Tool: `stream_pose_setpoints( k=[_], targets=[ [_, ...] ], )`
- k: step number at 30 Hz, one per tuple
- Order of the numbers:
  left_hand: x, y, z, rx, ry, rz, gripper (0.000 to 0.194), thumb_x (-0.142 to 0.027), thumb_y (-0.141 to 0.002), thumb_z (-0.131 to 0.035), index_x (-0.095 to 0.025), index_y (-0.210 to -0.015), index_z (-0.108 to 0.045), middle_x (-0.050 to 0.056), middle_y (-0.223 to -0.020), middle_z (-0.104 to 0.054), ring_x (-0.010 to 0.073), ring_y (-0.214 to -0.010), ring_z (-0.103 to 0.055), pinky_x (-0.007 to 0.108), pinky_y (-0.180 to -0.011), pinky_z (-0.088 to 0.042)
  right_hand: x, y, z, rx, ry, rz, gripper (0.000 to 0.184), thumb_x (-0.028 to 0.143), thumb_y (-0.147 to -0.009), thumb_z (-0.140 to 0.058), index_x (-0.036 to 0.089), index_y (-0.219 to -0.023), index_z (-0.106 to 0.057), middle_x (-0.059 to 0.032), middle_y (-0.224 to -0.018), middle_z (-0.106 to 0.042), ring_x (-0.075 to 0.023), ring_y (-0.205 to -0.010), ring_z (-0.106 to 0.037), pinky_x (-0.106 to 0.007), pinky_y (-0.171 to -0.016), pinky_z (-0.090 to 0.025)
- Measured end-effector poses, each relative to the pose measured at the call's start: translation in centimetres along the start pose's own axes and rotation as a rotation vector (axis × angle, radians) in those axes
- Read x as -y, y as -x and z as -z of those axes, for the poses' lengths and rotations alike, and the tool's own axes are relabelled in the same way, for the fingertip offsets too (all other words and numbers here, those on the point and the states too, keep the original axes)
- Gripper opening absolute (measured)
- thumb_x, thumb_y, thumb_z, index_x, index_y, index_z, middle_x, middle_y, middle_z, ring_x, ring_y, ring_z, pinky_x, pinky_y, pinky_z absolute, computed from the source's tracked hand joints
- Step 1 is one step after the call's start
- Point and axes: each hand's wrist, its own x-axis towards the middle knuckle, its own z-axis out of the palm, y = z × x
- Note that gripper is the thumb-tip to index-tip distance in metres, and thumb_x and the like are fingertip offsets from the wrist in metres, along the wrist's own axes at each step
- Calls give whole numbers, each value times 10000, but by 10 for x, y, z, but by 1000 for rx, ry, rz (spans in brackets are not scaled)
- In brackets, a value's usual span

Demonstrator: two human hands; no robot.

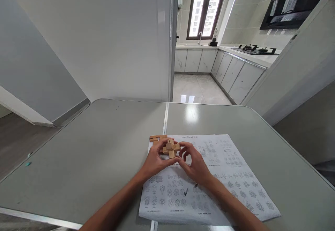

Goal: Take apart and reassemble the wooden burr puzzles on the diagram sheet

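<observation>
A small wooden burr puzzle (170, 148) of crossed, interlocking sticks is held up over the printed sheet. My left hand (156, 157) grips it from the left, fingers behind and thumb in front. On the other side, my right hand (193, 162) has its fingertips at the puzzle's right edge, the index finger and thumb curled around it. Behind my left hand lies a flat wooden piece (157, 138) with a slot, on the sheet's top left corner; more wood just below it is partly hidden by my fingers.
A large white paper sheet (240, 185) with printed puzzle diagrams lies under my hands. It rests on a grey-green table (99, 154) with a metal seam down the middle. A small teal object (28, 163) sits near the left edge. Beyond are a wall and a kitchen with a stove (255, 49).
</observation>
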Motion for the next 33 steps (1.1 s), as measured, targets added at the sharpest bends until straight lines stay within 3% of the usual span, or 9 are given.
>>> stream_pose_setpoints(
  k=[3,9,13,18,26,33],
  targets=[
    [0,1,-1,-51,-91,-16,665,-448,-760,-888,-239,-1327,-611,87,-1246,-733,267,-1103,-714,416,-973,-591,-1,1,0,-35,57,44,229,342,-1050,-505,252,-1253,-560,-98,-1118,-663,-216,-857,-670,-347,-704,-566],
    [4,2,-5,-36,-212,-86,671,-466,-706,-915,-239,-1273,-638,79,-1184,-744,265,-1060,-711,402,-928,-589,-2,1,1,-3,-29,-42,239,437,-1067,-491,230,-1108,-602,-17,-806,-622,-190,-702,-598,-319,-668,-507],
    [9,2,-3,-1,-230,-99,605,-452,-681,-923,-207,-1175,-673,70,-1108,-762,241,-959,-730,363,-857,-598,5,1,2,22,-42,-63,254,454,-1057,-515,226,-964,-576,-14,-793,-604,-176,-677,-535,-312,-651,-457],
    [7,2,-2,0,-248,-104,571,-453,-668,-919,-194,-1120,-684,40,-981,-770,210,-836,-722,326,-772,-587,9,2,3,54,-63,-61,266,459,-1069,-482,227,-966,-561,-17,-812,-594,-179,-696,-525,-311,-640,-440],
    [5,-2,0,34,-69,-2,575,-472,-730,-868,-191,-1197,-684,85,-1132,-756,254,-987,-718,360,-893,-569,4,0,2,20,-83,-49,224,443,-1059,-517,227,-1044,-572,-34,-879,-640,-195,-771,-595,-332,-722,-483],
    [13,-6,8,100,225,120,682,-740,-878,-605,-157,-1216,-708,128,-1187,-732,321,-1163,-658,423,-1024,-510,10,-4,4,70,-144,-59,274,473,-1054,-521,222,-1131,-601,-41,-901,-644,-196,-794,-585,-345,-754,-484]
  ],
)
